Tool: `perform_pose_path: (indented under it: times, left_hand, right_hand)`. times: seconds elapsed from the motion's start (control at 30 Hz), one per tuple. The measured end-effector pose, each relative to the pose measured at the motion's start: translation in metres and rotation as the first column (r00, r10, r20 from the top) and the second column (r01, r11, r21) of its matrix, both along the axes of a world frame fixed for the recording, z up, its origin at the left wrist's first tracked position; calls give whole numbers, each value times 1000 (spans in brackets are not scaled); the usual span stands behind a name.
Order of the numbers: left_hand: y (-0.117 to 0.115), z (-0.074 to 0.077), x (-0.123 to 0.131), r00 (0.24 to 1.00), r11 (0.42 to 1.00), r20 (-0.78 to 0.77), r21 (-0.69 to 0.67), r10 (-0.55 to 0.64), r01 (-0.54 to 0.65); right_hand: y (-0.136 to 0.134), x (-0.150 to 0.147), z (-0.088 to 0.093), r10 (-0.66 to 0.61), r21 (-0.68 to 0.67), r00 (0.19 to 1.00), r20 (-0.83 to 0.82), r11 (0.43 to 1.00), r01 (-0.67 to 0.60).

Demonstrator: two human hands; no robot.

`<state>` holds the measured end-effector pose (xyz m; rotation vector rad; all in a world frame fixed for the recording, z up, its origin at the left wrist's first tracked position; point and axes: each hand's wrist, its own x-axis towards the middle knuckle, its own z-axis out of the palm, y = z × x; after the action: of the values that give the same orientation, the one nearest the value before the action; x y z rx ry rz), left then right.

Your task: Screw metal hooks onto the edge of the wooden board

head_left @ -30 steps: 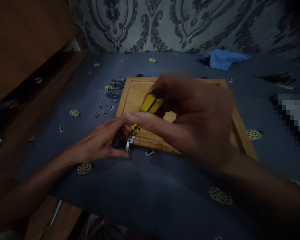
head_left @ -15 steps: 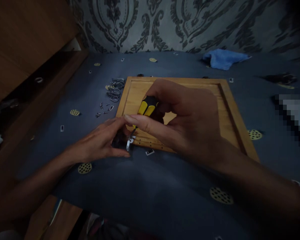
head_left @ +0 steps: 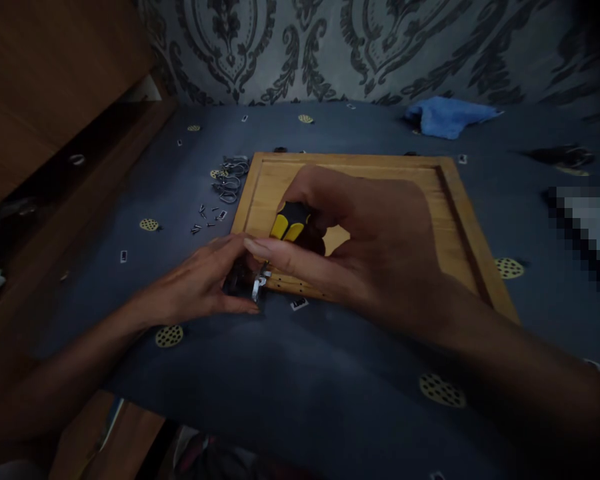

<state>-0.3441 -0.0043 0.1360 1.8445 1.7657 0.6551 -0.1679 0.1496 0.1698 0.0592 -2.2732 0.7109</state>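
Observation:
In my right hand (head_left: 380, 240) is a screwdriver with a black and yellow handle (head_left: 293, 219); thumb and fingers wrap round it and its shaft is mostly hidden. Its handle tilts down towards a small shiny metal fitting (head_left: 258, 287) at the near left corner of a framed wooden panel (head_left: 380, 161). My left hand (head_left: 200, 280) is curled round that corner, fingers above and thumb below, gripping the fitting. The exact kind of fitting cannot be made out. A row of small dark holes runs along the panel's near edge.
Several wire-like metal hooks (head_left: 229, 185) and loose screws (head_left: 200, 217) lie left of the panel on the dark patterned cloth (head_left: 290, 380). A blue cloth (head_left: 445, 119) lies at the back right. A wooden cabinet (head_left: 55, 80) stands at the left.
My right hand has turned and sunk slightly, and the screwdriver handle sits a little lower and further left. My left hand and the metal fitting stay in place.

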Motion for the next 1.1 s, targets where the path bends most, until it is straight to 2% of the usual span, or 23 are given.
perform_pose_path:
  times: [0.13,0.33,0.57,0.67,0.8,0.93,1.1]
  left_hand:
    - [1,3,1,1000,1000,3,-8,4,-4]
    - [2,3,0,1000,999,16,-32,5,-5]
    - [1,2,0,1000,1000,19,-5,6,-6]
    - [1,1,0,999,1000,33,-14,6,-5]
    - [-1,-2,-3,999,1000,22,-4,-24,24]
    - [-1,-4,-4,1000,1000,11,12,-22,22]
    - [0,-2,-2,1000,1000,15,21,-5,5]
  right_hand:
    - [2,1,2,68,36,997,-20,997,-67]
    - [3,2,6,63,93,996,60,993,-69]
    - [2,0,3,91,33,996,13,995,-91]
    - [-1,-2,-2,83,-36,996,-7,996,-84]
    - [-4,-4,-3,121,-203,992,36,973,-111]
    - [3,-1,5,236,-348,967,98,918,-189]
    - [13,3,16,370,-411,906,208,873,-262]
